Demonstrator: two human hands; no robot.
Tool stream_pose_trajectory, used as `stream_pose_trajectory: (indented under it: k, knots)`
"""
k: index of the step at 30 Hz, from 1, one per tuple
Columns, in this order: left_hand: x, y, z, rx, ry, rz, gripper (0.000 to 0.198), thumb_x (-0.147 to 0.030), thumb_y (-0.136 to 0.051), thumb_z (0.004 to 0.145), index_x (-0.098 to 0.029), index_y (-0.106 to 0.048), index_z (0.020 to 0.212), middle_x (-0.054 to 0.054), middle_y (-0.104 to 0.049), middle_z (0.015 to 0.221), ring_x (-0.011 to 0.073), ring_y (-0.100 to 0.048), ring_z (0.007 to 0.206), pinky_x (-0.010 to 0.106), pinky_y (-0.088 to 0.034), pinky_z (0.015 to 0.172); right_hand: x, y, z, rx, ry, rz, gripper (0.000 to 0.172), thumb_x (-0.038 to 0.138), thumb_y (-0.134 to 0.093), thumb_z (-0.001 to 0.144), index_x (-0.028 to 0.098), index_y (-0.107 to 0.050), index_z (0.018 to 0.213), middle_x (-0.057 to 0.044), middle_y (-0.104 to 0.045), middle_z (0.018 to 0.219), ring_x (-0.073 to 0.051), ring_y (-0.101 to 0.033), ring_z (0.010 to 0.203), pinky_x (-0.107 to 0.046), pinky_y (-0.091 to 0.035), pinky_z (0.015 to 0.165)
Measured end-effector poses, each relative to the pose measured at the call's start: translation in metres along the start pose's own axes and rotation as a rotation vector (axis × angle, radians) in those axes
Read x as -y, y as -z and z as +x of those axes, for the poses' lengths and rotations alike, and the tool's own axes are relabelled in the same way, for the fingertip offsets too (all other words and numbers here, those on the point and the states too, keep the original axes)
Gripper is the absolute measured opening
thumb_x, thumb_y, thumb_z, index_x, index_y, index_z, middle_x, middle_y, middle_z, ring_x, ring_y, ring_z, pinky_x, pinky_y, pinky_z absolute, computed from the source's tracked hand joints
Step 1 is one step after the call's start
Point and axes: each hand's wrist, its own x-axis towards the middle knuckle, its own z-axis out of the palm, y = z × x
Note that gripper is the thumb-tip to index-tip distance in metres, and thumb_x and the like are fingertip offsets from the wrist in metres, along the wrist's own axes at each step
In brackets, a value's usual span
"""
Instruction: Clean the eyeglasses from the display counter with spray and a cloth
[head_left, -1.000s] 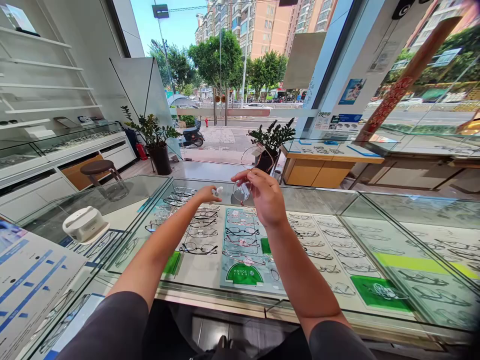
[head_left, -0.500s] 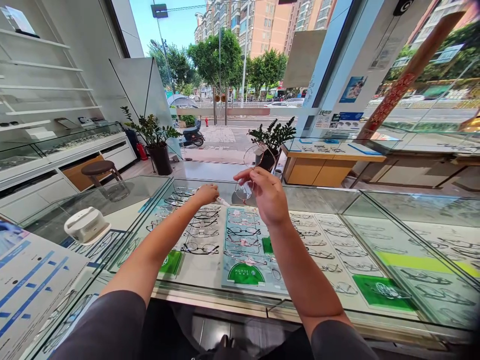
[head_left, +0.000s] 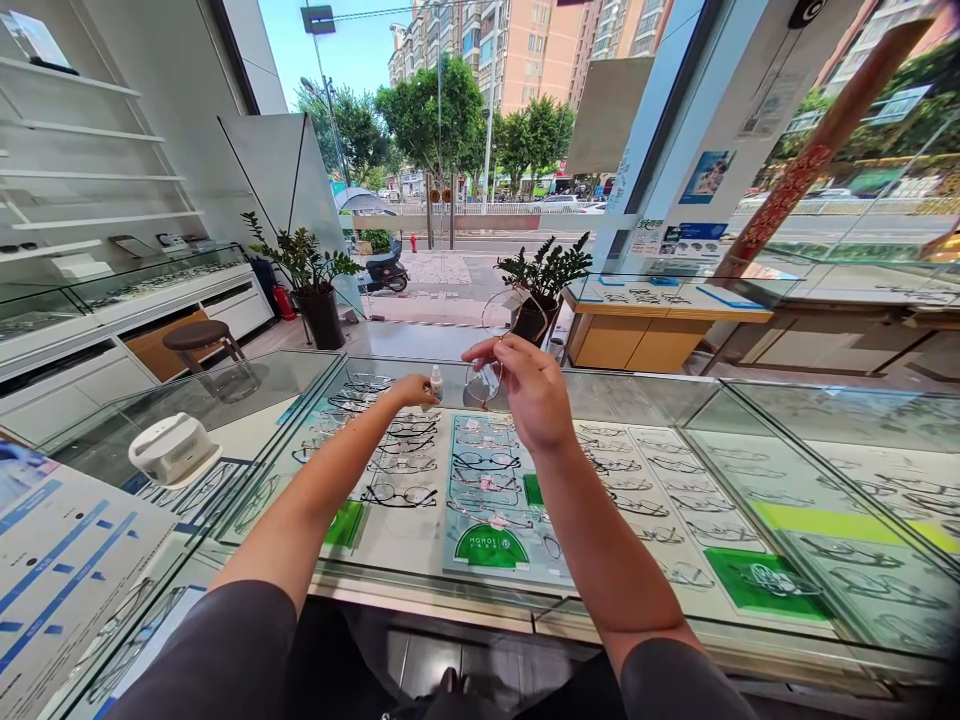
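My right hand point(head_left: 529, 392) is raised over the glass counter point(head_left: 645, 400) and pinches a pair of thin-rimmed glasses point(head_left: 496, 345) by the bridge, lenses stacked one above the other. My left hand point(head_left: 411, 390) reaches forward just left of it, closed round a small white dropper bottle point(head_left: 436, 381) held upright beside the lower lens. Under the glass lie rows of spectacle frames point(head_left: 480, 463) on trays.
A white boxy device point(head_left: 171, 447) sits on the counter at left, next to a blue-and-white printed sheet point(head_left: 52, 550). Potted plants point(head_left: 311, 275) stand beyond the counter by the shop window. A round stool point(head_left: 196, 338) and shelving are at far left.
The left hand tipped the small bottle down toward the lens half a second ago and now holds it upright again. The right hand with the glasses has barely moved.
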Motion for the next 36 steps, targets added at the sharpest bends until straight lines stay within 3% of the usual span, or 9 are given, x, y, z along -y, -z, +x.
stream_pose_trajectory:
  k: [12,16,20,22,25,28,31,36]
  knots:
    - [0.000,0.005,-0.010,-0.021,0.058,-0.101,0.055,-0.046,-0.090,0.069,-0.023,-0.080,0.118,0.004,-0.081,0.100,0.0277,-0.075,0.099,0.030,-0.055,0.082,0.000,0.000,-0.001,-0.002,-0.009,-0.021,0.027,0.041,-0.061,0.099,0.029,-0.083,0.089,-0.004,-0.080,0.100,-0.022,-0.065,0.091,-0.041,-0.049,0.087]
    - [-0.001,0.032,-0.022,-0.048,0.094,-0.170,0.051,-0.047,-0.087,0.071,-0.020,-0.079,0.113,0.007,-0.080,0.095,0.0279,-0.075,0.094,0.031,-0.055,0.078,0.001,0.002,0.000,-0.007,-0.009,0.003,0.026,0.038,-0.061,0.099,0.030,-0.084,0.088,-0.004,-0.081,0.100,-0.021,-0.065,0.091,-0.040,-0.048,0.086]
    - [-0.011,0.076,-0.052,-0.081,0.074,-0.306,0.040,-0.038,-0.064,0.091,-0.019,-0.073,0.125,0.005,-0.079,0.098,0.0188,-0.070,0.078,0.028,-0.052,0.069,0.001,0.004,0.002,-0.021,-0.007,0.026,0.026,0.038,-0.062,0.099,0.030,-0.084,0.087,-0.003,-0.080,0.099,-0.021,-0.064,0.090,-0.039,-0.047,0.085]
    - [-0.023,0.094,-0.075,-0.140,0.029,-0.384,0.038,-0.036,-0.060,0.093,-0.021,-0.070,0.127,0.003,-0.077,0.098,0.0150,-0.067,0.076,0.026,-0.050,0.067,-0.001,0.005,0.004,-0.025,-0.003,0.032,0.026,0.038,-0.062,0.100,0.030,-0.084,0.087,-0.003,-0.080,0.098,-0.021,-0.064,0.089,-0.040,-0.047,0.084]
    - [-0.053,0.106,-0.111,-0.340,-0.158,-0.676,0.033,-0.050,-0.071,0.091,-0.019,-0.070,0.103,0.001,-0.071,0.084,0.0136,-0.062,0.070,0.025,-0.047,0.065,-0.003,0.004,0.005,-0.026,-0.005,0.040,0.026,0.037,-0.063,0.100,0.030,-0.085,0.088,-0.003,-0.080,0.098,-0.021,-0.063,0.090,-0.040,-0.046,0.085]
    - [-0.092,0.104,-0.140,-0.413,-0.255,-0.902,0.046,-0.064,-0.075,0.087,-0.020,-0.066,0.092,0.000,-0.067,0.078,0.0129,-0.062,0.066,0.024,-0.046,0.061,-0.005,0.002,0.004,-0.026,-0.002,0.032,0.026,0.036,-0.062,0.100,0.030,-0.084,0.088,-0.004,-0.079,0.099,-0.022,-0.065,0.094,-0.041,-0.048,0.090]
    - [-0.127,0.101,-0.158,-0.486,-0.327,-1.067,0.045,-0.064,-0.078,0.088,-0.021,-0.063,0.090,-0.001,-0.066,0.075,0.0119,-0.060,0.064,0.022,-0.043,0.058,-0.005,-0.002,0.002,-0.043,0.015,0.041,0.025,0.035,-0.063,0.099,0.031,-0.083,0.086,-0.004,-0.078,0.103,-0.024,-0.067,0.109,-0.043,-0.050,0.100]
    - [-0.162,0.100,-0.171,-0.535,-0.446,-1.178,0.043,-0.061,-0.080,0.090,-0.021,-0.064,0.090,-0.001,-0.065,0.077,0.0111,-0.056,0.066,0.024,-0.045,0.061,-0.002,-0.006,-0.002,-0.092,0.027,0.064,0.023,0.037,-0.065,0.099,0.031,-0.085,0.089,-0.005,-0.075,0.111,-0.026,-0.065,0.123,-0.043,-0.050,0.106]
